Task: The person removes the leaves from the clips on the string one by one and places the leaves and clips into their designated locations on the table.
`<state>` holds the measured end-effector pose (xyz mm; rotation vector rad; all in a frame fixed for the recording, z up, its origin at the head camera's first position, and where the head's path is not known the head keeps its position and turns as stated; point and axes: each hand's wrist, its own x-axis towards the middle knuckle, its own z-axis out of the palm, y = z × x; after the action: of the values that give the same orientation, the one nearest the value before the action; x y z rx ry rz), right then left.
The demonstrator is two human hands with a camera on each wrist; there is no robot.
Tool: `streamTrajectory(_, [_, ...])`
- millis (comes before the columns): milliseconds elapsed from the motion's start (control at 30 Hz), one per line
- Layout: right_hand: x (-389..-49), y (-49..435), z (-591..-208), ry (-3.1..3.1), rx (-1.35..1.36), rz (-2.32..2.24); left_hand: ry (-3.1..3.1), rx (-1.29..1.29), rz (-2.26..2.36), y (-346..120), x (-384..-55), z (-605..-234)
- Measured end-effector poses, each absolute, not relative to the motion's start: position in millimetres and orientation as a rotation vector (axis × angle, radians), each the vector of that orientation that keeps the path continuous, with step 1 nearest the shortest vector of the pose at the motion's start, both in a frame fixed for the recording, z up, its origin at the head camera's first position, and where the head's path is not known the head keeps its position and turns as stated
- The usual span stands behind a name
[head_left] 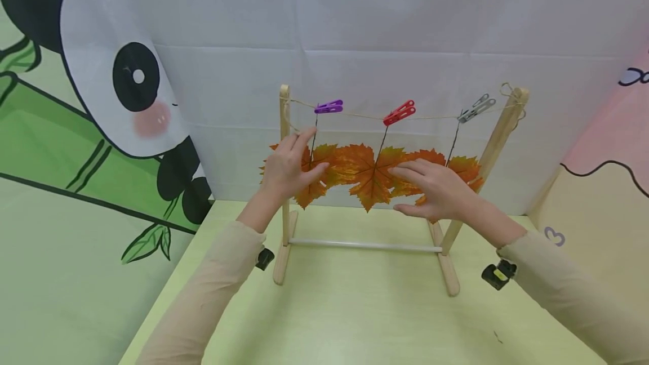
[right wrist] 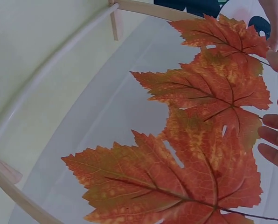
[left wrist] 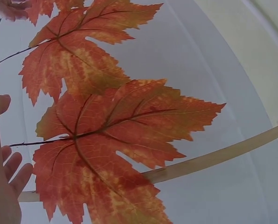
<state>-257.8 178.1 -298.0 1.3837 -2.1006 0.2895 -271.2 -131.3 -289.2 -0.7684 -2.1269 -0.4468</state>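
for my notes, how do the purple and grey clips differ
In the head view, the purple clip sits nearly level, while the grey clip slants up to the right. The purple clip is nearer the left post, the grey clip nearer the right post. Both are on the string, each atop a leaf stem.

A pale yellow-green table (head_left: pixel 355 320) with a smooth top carries a wooden stand (head_left: pixel 499 134) on two rounded feet (head_left: pixel 448 275) set apart, and a thin dark scrap (head_left: pixel 498 337) lies nearer the front, toward the right.
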Motion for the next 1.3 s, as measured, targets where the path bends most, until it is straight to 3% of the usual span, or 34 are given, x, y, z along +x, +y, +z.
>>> streamTrajectory(500, [-258, 162, -277, -2.067, 1.369, 0.294, -2.215, -0.573, -0.631, -132, -279, -280])
streamTrajectory(1300, [-266, 120, -231, -2.014, 1.289, 0.446, -2.199, -0.575, -0.608, -124, -293, -281])
